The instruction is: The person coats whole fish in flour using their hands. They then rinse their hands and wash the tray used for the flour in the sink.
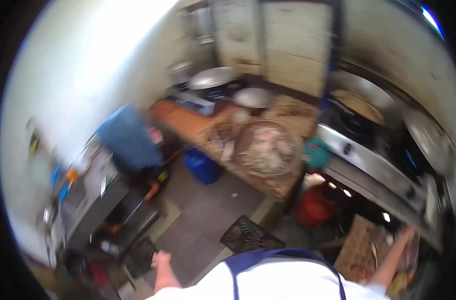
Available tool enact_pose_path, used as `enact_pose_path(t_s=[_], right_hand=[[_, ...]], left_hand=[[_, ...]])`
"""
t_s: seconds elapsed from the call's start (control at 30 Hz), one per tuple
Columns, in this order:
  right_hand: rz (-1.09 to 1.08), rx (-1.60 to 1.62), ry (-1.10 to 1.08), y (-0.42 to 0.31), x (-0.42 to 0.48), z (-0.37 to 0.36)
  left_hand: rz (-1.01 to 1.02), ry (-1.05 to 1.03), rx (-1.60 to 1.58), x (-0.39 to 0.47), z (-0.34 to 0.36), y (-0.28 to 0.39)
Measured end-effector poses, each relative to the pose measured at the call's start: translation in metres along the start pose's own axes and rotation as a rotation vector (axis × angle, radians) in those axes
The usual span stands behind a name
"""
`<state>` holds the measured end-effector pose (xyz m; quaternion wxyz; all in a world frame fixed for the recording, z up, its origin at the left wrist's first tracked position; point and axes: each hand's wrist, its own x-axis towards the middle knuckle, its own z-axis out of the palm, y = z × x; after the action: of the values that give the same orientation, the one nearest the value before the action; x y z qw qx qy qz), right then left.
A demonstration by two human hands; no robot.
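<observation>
The view is blurred by motion. My left hand (161, 258) hangs at the lower left above the tiled floor, its fingers curled, with nothing plainly in it. At the lower right, my right hand (407, 233) is by the lower front edge of the steel gas stove (374, 168); whether it holds or touches anything cannot be told. Ahead, a large round tray (246, 168) of pale and pinkish food lies on a worn wooden table (284, 187). A teal cloth or container (316, 152) is between the tray and the stove.
A blue drum (201, 165) and a red gas cylinder (316, 206) stand low near the table. A dark patterned mat (250, 234) lies on the floor. Shelving (92, 210) with a blue container (130, 138) is at left. Large metal pans (363, 101) rest on the stove.
</observation>
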<state>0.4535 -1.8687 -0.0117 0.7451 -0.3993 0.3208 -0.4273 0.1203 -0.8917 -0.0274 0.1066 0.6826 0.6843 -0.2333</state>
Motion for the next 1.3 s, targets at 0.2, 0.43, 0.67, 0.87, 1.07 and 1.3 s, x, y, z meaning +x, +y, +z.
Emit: enact_pose_path(t_s=[0.2, 0.43, 0.67, 0.87, 1.07, 1.3], right_hand=[[0.564, -0.358, -0.231, 0.118, -0.219, 0.092], [0.562, -0.472, -0.691, 0.276, -0.545, 0.172], [0.704, -1.095, -0.721, 0.365, -0.705, 0.139], [-0.323, -2.098, -1.681, 0.507, -0.743, 0.125], [-0.811, -1.840, -2.363, 0.552, -0.942, 0.213], [-0.366, -0.384, -2.407, 0.377, -1.299, 0.281]], left_hand=[[-0.035, -0.119, -0.205, 0.070, 0.026, -0.044], [-0.178, -0.135, -0.343, 0.141, 0.031, -0.164], [-0.473, -0.116, -0.536, 0.159, 0.038, -0.275], [-0.372, -0.226, -0.383, 0.157, 0.252, -0.370], [-0.653, -0.432, -0.638, 0.128, 0.296, -0.397], [-0.649, -0.174, -0.815, 0.161, 0.185, -0.373]])
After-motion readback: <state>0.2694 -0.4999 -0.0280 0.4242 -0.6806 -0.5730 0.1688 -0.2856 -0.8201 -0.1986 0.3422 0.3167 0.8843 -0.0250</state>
